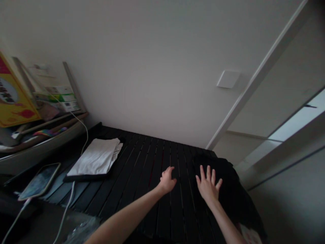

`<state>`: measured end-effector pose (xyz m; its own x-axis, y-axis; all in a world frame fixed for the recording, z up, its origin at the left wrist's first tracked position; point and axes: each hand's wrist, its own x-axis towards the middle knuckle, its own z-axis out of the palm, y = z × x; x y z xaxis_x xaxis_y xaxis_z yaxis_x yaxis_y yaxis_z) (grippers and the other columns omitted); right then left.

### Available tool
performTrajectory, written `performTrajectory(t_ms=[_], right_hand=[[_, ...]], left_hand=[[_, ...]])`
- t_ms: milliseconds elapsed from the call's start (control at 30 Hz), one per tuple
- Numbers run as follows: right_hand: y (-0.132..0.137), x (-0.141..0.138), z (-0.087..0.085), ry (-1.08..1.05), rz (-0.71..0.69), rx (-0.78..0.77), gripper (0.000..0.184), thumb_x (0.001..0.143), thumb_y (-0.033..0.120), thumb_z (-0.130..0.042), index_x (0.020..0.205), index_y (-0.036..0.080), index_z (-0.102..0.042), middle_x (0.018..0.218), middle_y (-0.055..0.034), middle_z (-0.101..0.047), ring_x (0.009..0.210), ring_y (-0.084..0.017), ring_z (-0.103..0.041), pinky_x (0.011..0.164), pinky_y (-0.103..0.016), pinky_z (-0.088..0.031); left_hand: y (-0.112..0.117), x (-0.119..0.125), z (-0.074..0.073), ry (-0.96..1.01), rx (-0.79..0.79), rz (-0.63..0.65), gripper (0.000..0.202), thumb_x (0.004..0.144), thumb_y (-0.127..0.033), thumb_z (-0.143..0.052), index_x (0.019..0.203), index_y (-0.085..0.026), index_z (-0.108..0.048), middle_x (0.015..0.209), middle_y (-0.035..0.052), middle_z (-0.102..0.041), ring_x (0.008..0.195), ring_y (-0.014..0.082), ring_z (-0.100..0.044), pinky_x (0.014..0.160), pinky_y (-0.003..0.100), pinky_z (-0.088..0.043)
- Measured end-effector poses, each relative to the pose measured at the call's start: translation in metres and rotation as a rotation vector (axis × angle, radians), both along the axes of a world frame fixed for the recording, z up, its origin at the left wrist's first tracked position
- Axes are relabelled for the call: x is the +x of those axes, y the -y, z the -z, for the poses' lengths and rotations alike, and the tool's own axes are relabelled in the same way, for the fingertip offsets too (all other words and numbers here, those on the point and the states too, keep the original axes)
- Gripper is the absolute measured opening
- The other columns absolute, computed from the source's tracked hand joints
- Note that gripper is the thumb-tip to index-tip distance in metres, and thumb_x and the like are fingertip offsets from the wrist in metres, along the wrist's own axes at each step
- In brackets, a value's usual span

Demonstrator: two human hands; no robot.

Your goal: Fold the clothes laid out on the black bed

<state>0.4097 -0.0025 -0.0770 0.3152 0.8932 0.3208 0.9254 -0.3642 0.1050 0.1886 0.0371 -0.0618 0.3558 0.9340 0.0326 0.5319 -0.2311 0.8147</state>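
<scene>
My right hand lies flat with its fingers spread on a black garment draped over the right end of a black slatted table. My left hand rests on the bare slats just left of the garment, its fingers loosely curled and nothing visible in them. A folded white cloth lies on a dark flat piece at the table's left side, well away from both hands.
A phone on a white charging cable lies at the left edge. Behind it a shelf holds boxes and a yellow package. A white wall with a switch plate rises behind; a door frame is at right.
</scene>
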Motion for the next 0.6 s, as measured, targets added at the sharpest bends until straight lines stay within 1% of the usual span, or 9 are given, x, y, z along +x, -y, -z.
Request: performTrajectory(t_ms=[67, 100, 200, 267, 367, 433, 467, 533, 600], right_hand=[[0.000, -0.024, 0.014, -0.046, -0.053, -0.044, 0.058, 0.096, 0.043, -0.023, 0.150, 0.020, -0.026, 0.159, -0.0132, -0.015, 0.146, -0.032, -0.004, 0.110, -0.065, -0.006], [0.000, -0.036, 0.019, -0.066, -0.084, -0.058, 0.058, 0.096, 0.044, -0.023, 0.149, 0.020, -0.026, 0.159, -0.0128, -0.014, 0.146, -0.032, -0.004, 0.110, -0.064, -0.006], [-0.004, -0.079, 0.029, -0.118, -0.161, -0.057, 0.060, 0.096, 0.048, -0.021, 0.150, 0.022, -0.024, 0.159, -0.0109, -0.011, 0.146, -0.030, -0.004, 0.111, -0.063, -0.007], [-0.006, -0.110, 0.036, -0.162, -0.192, -0.049, 0.061, 0.096, 0.051, -0.022, 0.150, 0.023, -0.021, 0.160, -0.0096, -0.011, 0.146, -0.030, -0.006, 0.111, -0.062, -0.009], [-0.008, -0.145, 0.047, -0.233, -0.250, -0.102, 0.064, 0.095, 0.054, -0.023, 0.150, 0.022, -0.021, 0.158, -0.0105, -0.017, 0.145, -0.029, -0.015, 0.113, -0.059, -0.010], [-0.009, -0.156, 0.053, -0.244, -0.262, -0.136, 0.065, 0.094, 0.056, -0.024, 0.150, 0.021, -0.022, 0.157, -0.0112, -0.020, 0.144, -0.029, -0.019, 0.113, -0.060, -0.006], [-0.010, -0.158, 0.055, -0.239, -0.256, -0.143, 0.066, 0.094, 0.056, -0.024, 0.150, 0.021, -0.021, 0.157, -0.0110, -0.020, 0.144, -0.029, -0.019, 0.113, -0.061, -0.004], [-0.010, -0.157, 0.058, -0.226, -0.244, -0.146, 0.066, 0.094, 0.057, -0.024, 0.150, 0.022, -0.020, 0.157, -0.0099, -0.018, 0.144, -0.029, -0.018, 0.112, -0.062, -0.002], [-0.011, -0.155, 0.059, -0.221, -0.246, -0.153, 0.067, 0.094, 0.057, -0.024, 0.150, 0.022, -0.019, 0.158, -0.0093, -0.017, 0.144, -0.029, -0.017, 0.112, -0.062, -0.003]], left_hand=[[-0.001, -0.037, 0.002, -0.124, 0.013, -0.149, 0.064, 0.069, -0.012, -0.049, 0.132, -0.024, -0.049, 0.144, 0.0168, -0.045, 0.131, 0.0387, -0.040, 0.094, 0.059, -0.041], [-0.001, -0.055, 0.002, -0.170, 0.026, -0.211, 0.061, 0.069, -0.010, -0.048, 0.128, -0.026, -0.052, 0.143, 0.0147, -0.046, 0.132, 0.0384, -0.039, 0.094, 0.059, -0.041], [-0.003, -0.111, -0.001, -0.295, 0.099, -0.348, 0.056, 0.071, -0.008, -0.046, 0.122, -0.027, -0.056, 0.144, 0.0098, -0.047, 0.136, 0.0366, -0.031, 0.098, 0.057, -0.037], [-0.006, -0.148, -0.001, -0.370, 0.152, -0.425, 0.054, 0.074, -0.007, -0.045, 0.123, -0.026, -0.056, 0.147, 0.0090, -0.043, 0.140, 0.0358, -0.024, 0.102, 0.057, -0.032], [-0.015, -0.199, -0.002, -0.529, 0.229, -0.564, 0.051, 0.083, -0.012, -0.042, 0.133, -0.021, -0.048, 0.152, 0.0123, -0.032, 0.142, 0.0342, -0.018, 0.106, 0.057, -0.025], [-0.023, -0.232, -0.006, -0.684, 0.237, -0.680, 0.049, 0.089, -0.019, -0.039, 0.138, -0.016, -0.042, 0.153, 0.0166, -0.028, 0.141, 0.0347, -0.018, 0.106, 0.057, -0.025], [-0.027, -0.247, -0.009, -0.762, 0.221, -0.736, 0.048, 0.091, -0.023, -0.038, 0.138, -0.014, -0.041, 0.152, 0.0185, -0.029, 0.141, 0.0357, -0.019, 0.105, 0.056, -0.026], [-0.035, -0.275, -0.016, -0.870, 0.155, -0.803, 0.045, 0.093, -0.031, -0.038, 0.133, -0.012, -0.045, 0.147, 0.0210, -0.034, 0.137, 0.0385, -0.024, 0.101, 0.057, -0.029], [-0.039, -0.296, -0.023, -0.901, 0.088, -0.802, 0.039, 0.092, -0.034, -0.040, 0.123, -0.013, -0.053, 0.139, 0.0196, -0.045, 0.129, 0.0389, -0.034, 0.096, 0.057, -0.032]])
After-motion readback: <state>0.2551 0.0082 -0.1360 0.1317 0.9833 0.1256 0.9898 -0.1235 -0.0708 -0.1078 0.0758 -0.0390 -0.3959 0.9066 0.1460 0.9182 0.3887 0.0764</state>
